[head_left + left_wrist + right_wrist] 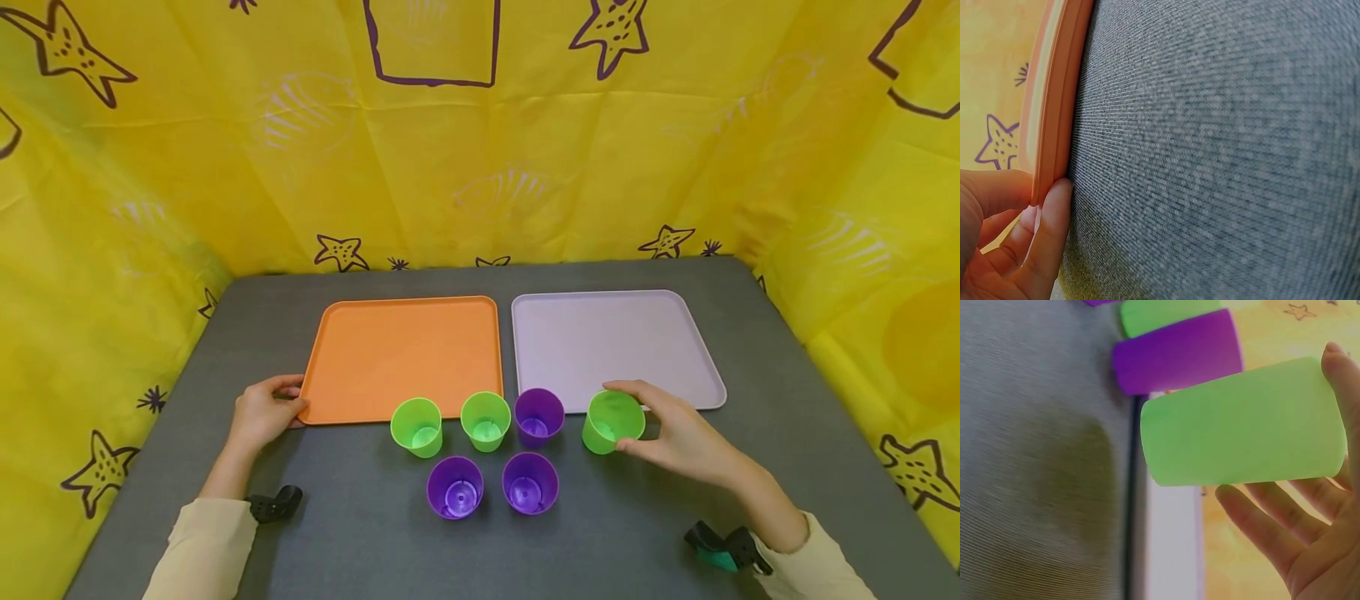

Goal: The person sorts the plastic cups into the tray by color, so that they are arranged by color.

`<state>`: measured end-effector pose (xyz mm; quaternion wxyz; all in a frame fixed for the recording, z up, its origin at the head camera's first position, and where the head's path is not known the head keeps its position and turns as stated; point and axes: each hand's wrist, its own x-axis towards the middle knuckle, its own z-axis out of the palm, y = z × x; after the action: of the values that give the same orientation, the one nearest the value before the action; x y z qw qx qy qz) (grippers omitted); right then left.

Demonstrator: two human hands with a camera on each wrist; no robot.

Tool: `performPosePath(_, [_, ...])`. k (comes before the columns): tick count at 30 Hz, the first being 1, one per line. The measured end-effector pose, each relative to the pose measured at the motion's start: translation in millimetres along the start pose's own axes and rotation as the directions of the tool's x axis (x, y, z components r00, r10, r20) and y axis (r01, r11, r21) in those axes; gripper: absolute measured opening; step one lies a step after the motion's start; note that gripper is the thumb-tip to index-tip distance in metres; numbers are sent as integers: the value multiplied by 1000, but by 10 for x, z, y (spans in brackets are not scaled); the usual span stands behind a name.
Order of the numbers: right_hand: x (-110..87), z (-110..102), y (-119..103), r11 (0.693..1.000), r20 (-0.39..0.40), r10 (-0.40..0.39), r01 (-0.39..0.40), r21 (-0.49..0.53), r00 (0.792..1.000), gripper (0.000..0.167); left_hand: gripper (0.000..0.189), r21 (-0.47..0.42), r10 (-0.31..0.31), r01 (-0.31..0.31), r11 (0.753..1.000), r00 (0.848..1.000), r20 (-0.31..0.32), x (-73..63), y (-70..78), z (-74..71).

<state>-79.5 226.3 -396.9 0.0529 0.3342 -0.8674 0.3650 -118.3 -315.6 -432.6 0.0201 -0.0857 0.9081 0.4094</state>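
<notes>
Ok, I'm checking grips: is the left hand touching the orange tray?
Touching: the left wrist view shows the left hand pinching the orange tray by its rim.

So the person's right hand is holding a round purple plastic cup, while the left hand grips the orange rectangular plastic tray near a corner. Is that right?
Not quite: the right hand is holding a round green plastic cup, not a purple one, as the right wrist view shows. The left hand does grip the orange rectangular plastic tray near a corner.
</notes>
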Motion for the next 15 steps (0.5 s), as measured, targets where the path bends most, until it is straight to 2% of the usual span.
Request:
performPosePath(7, [221, -198, -47, 1000, 14, 7, -6, -15, 1000, 73, 43, 0, -1, 1, 1000, 1000, -1, 7, -19, 1])
performPosePath(15, [476, -307, -111, 993, 7, -49, 49, -104, 999, 70, 44, -19, -6, 6, 1000, 1000, 12, 21, -45, 7])
